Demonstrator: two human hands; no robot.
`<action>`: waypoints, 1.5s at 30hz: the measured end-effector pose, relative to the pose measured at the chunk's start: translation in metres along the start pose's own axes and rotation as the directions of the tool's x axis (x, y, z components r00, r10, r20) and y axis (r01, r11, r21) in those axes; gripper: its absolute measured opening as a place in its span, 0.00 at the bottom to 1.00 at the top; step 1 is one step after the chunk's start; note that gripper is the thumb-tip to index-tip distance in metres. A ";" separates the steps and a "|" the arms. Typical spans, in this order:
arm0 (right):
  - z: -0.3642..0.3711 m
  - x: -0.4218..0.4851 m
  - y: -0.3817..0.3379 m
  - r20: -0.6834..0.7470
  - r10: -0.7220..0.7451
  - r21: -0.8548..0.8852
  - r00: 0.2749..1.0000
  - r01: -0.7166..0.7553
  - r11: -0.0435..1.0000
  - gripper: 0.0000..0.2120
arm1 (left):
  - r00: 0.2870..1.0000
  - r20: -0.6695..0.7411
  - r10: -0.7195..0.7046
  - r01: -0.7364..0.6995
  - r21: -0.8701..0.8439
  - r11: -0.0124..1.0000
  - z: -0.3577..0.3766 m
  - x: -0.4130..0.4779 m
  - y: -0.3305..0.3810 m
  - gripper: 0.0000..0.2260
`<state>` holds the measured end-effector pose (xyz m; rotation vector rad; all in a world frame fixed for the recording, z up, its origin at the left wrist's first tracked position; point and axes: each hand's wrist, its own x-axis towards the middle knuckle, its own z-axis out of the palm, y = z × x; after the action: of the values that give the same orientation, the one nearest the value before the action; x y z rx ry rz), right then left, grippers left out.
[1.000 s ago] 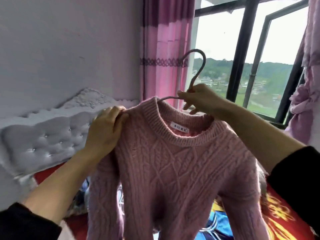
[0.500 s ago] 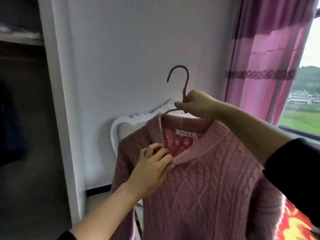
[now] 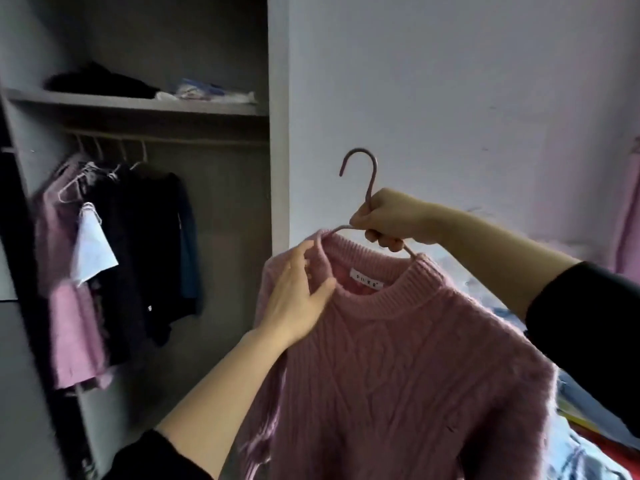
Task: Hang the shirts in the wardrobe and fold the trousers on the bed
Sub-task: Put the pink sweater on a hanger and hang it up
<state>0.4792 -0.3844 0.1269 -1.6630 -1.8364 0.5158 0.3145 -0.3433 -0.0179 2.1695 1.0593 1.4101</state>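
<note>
A pink cable-knit sweater hangs on a pink hanger in front of me. My right hand is closed around the hanger's neck just below the hook. My left hand lies on the sweater's left shoulder by the collar, thumb inside the neckline and fingers spread over the knit. The open wardrobe stands to the left, with its hanging rail under a shelf. The sweater's lower part runs out of the frame.
Several garments hang at the rail's left end: a lilac top, a white piece, dark clothes. The shelf holds a dark bundle and a light bag. Bedding with clothes lies at lower right.
My view has swung left from the window and headboard to the open wardrobe. The sweater came along with both hands. My left hand shifted from pinching the collar to lying spread on the shoulder.
</note>
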 end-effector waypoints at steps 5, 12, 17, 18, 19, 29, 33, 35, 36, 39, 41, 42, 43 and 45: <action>0.053 0.083 -0.037 0.017 -0.064 0.052 0.998 0.063 0.997 0.10 | 0.975 -0.061 -0.214 0.213 -0.028 0.977 -0.047 0.057 -0.061 0.21; 0.118 0.211 -0.067 0.007 -0.155 0.074 0.988 0.154 0.985 0.06 | 0.963 -0.062 -0.263 0.268 0.088 0.959 -0.109 0.131 -0.158 0.18; 0.154 0.302 -0.089 0.018 -0.161 0.156 0.987 0.156 0.975 0.06 | 0.960 -0.076 -0.268 0.277 0.180 0.944 -0.147 0.196 -0.221 0.08; 0.160 0.317 -0.095 0.014 -0.155 0.186 0.988 0.149 0.971 0.07 | 0.959 -0.090 -0.267 0.280 0.183 0.942 -0.154 0.208 -0.232 0.07; 0.167 0.332 -0.099 0.005 -0.151 0.220 0.988 0.147 0.964 0.07 | 0.958 -0.101 -0.269 0.284 0.192 0.939 -0.161 0.219 -0.242 0.07; 0.241 0.483 -0.131 -0.081 -0.049 0.412 0.995 0.078 0.908 0.06 | 0.961 -0.093 -0.259 0.273 0.436 0.858 -0.239 0.317 -0.359 0.17; 0.258 0.527 -0.137 -0.084 0.001 0.444 0.996 0.036 0.895 0.05 | 0.979 -0.097 -0.181 0.205 0.532 0.821 -0.270 0.357 -0.396 0.16; 0.272 0.557 -0.149 -0.108 0.022 0.463 0.994 0.031 0.886 0.05 | 0.985 -0.091 -0.146 0.172 0.567 0.806 -0.293 0.384 -0.424 0.16; 0.277 0.570 -0.158 -0.121 0.028 0.476 0.992 0.033 0.879 0.05 | 0.988 -0.094 -0.124 0.155 0.594 0.789 -0.306 0.399 -0.437 0.17; 0.288 0.607 -0.186 -0.183 0.025 0.507 0.983 0.073 0.859 0.06 | 0.993 -0.116 -0.018 0.091 0.664 0.742 -0.341 0.443 -0.465 0.19; 0.292 0.631 -0.205 -0.227 0.011 0.514 0.974 0.110 0.851 0.07 | 0.989 -0.144 0.028 0.078 0.677 0.732 -0.361 0.471 -0.479 0.22; 0.293 0.643 -0.214 -0.249 0.009 0.512 0.968 0.124 0.850 0.07 | 0.987 -0.157 0.045 0.075 0.677 0.732 -0.370 0.484 -0.485 0.23; 0.295 0.657 -0.221 -0.270 0.010 0.512 0.963 0.135 0.848 0.07 | 0.984 -0.167 0.057 0.074 0.681 0.729 -0.378 0.497 -0.491 0.25; 0.298 0.683 -0.234 -0.294 0.009 0.489 0.956 0.142 0.860 0.07 | 0.985 -0.158 0.063 0.069 0.710 0.700 -0.390 0.519 -0.504 0.28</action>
<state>0.0845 0.2874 0.1745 -1.2337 -1.3857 0.6263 -0.1150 0.3334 0.1646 2.5620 1.9456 1.3300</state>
